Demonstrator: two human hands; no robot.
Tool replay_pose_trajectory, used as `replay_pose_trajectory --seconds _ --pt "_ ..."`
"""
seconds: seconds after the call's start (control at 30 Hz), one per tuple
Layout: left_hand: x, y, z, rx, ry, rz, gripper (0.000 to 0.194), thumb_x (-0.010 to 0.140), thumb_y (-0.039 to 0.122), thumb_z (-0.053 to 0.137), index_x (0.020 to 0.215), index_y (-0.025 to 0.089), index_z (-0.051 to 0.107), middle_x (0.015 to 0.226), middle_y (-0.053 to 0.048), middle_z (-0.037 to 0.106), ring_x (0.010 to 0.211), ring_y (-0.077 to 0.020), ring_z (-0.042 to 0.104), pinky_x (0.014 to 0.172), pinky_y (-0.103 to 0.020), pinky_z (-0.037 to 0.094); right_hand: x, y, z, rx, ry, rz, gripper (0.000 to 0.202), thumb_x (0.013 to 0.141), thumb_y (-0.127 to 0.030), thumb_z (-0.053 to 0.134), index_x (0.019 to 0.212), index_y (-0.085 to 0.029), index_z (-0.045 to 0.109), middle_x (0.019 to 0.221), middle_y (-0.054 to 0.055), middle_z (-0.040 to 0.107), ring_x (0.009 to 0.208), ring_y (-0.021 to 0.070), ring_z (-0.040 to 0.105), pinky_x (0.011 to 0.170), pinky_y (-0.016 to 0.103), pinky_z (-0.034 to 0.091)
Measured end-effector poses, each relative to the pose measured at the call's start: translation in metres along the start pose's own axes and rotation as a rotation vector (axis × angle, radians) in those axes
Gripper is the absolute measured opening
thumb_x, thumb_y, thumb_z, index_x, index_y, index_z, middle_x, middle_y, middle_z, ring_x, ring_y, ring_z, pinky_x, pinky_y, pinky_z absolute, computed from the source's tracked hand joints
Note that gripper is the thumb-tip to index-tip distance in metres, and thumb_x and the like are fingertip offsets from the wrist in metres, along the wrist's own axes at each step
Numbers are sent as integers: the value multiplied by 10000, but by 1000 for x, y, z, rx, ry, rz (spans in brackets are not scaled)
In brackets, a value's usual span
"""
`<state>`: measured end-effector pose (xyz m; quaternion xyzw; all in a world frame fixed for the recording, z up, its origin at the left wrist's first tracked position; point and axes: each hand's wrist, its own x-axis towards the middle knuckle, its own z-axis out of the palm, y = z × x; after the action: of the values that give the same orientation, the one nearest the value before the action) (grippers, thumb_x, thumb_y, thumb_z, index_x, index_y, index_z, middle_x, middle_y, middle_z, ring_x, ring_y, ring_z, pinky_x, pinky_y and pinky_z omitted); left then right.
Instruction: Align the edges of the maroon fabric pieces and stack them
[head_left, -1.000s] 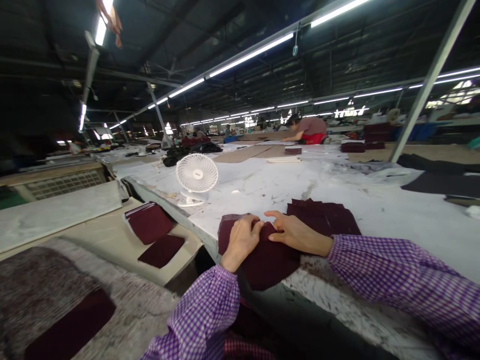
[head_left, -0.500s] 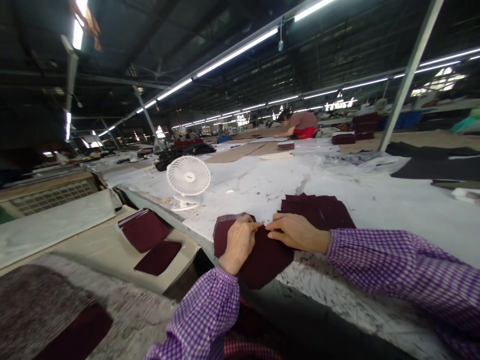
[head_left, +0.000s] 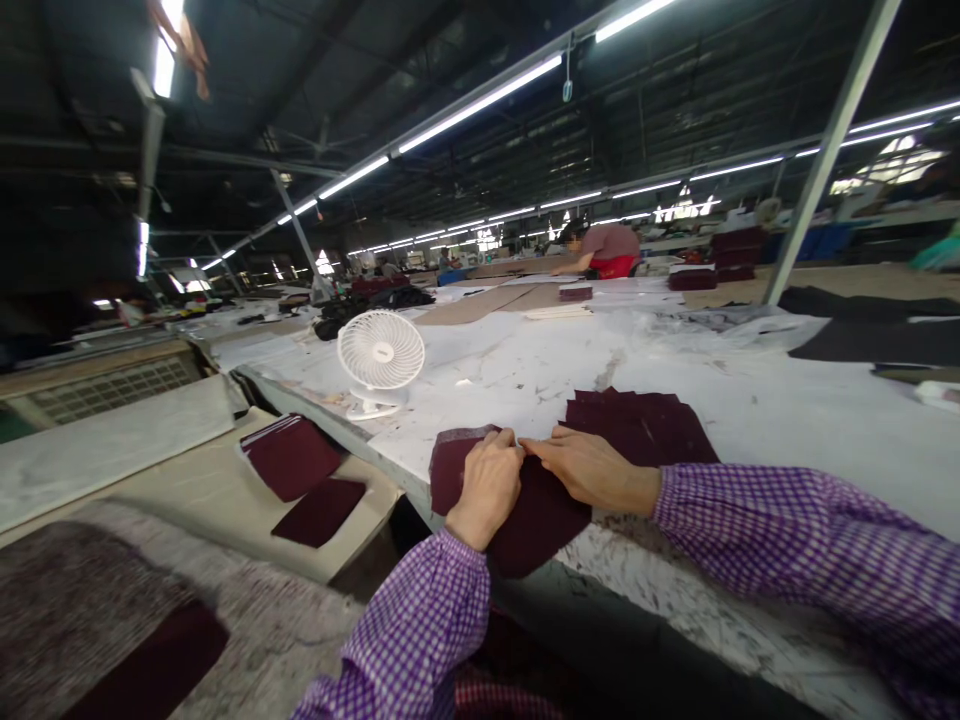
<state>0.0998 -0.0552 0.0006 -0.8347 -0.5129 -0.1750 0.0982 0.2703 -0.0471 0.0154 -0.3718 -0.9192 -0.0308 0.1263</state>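
Grip detail's hidden: left hand (head_left: 487, 485) and right hand (head_left: 596, 472) work fingertips close together over maroon cloth (head_left: 536, 535) at the counter's (head_left: 480, 400) near edge; can't tell if either pinches. Ideally, 1 steadies, 1 works lightly.

Open tabletop (head_left: 499, 365) lies past the handled cloth (head_left: 540, 525), between the fan (head_left: 381, 350) (leftward) and maroon stack (head_left: 645, 425).

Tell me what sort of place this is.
Probably a garment or textile workshop: flat, dark maroon fabric pieces lie on a long white-topped worktable, beneath rows of white tube lights.
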Motion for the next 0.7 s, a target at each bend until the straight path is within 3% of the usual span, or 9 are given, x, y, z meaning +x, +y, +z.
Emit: replay_pose_trajectory --seconds 0.07,0.2,0.37,0.5,0.7 --pt "-3 -7 -3 -66 -4 -8 239 868 142 474 909 200 703 882 -48 623 846 -176 567 732 -266 451 1 1 2 -16 -6 -18 316 895 -148 352 1126 -179 565 890 75 656 809 197 541 752 318 409" --pt "-20 -33 -8 -262 16 -41 214 832 135 543 901 230 722 849 -18 642 811 -152 590 725 -246 456 3 5 6 -8 2 -67 378 892 -122 350 1176 -208 584 1013 78 618 877 185 532 827 323 391" --pt "-46 -55 -10 -433 126 -58 195 858 169 531 883 205 721 831 -23 630 800 -143 579 717 -244 462 4 5 5 0 -35 -87 446 859 -56 343 1200 -204 589 1058 79 609 932 187 527 871 329 379" --pt "-54 -53 -9 -378 183 -5 247 906 218 463 884 198 708 825 -34 616 796 -151 544 721 -267 450 6 1 -4 -91 -93 -119 502 822 -35 358 1237 -221 570 1094 79 602 960 198 521 887 343 372" --pt "-57 -49 -11 -173 205 69 285 935 242 402 937 204 685 844 -48 600 806 -171 502 719 -295 412 24 -18 -22 -267 -285 -165 591 803 -14 366 1307 -287 509 978 85 621 853 192 571 785 318 404"
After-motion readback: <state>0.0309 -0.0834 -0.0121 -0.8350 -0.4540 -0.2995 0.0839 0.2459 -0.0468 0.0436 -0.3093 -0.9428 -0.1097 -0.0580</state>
